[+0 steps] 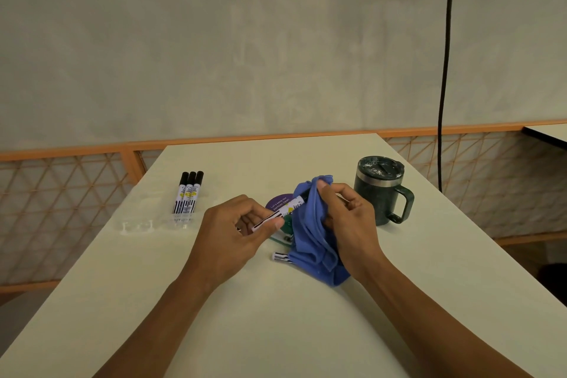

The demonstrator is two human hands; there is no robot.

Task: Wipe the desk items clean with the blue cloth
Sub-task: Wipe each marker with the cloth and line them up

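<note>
Left hand (236, 233): fingers curling, pinching the tail end of a white marker (277, 214) between thumb and fingertips, holding it tilted above the table (276, 331), tip end pointing far and right.

Right hand (349, 218): fingers curling round the blue cloth (310, 242), gripping it bunched over the marker's far end; the cap end is lying hidden inside the folds. Cloth is hanging down from this hand, its lower edge resting on the table near the middle.

Second marker (280, 256): lying flat on the table, just left of the cloth's lower folds, partly going under them.

Three markers (187, 196): lying side by side, touching, black caps pointing far, well to the left of the hands.

Purple round disc (279, 201): lying flat behind the held marker, partly covered.

Dark green mug (380, 190): standing upright with lid on, handle facing right, just right of the right hand.

Black cable (445, 70): hanging down the far wall.
</note>
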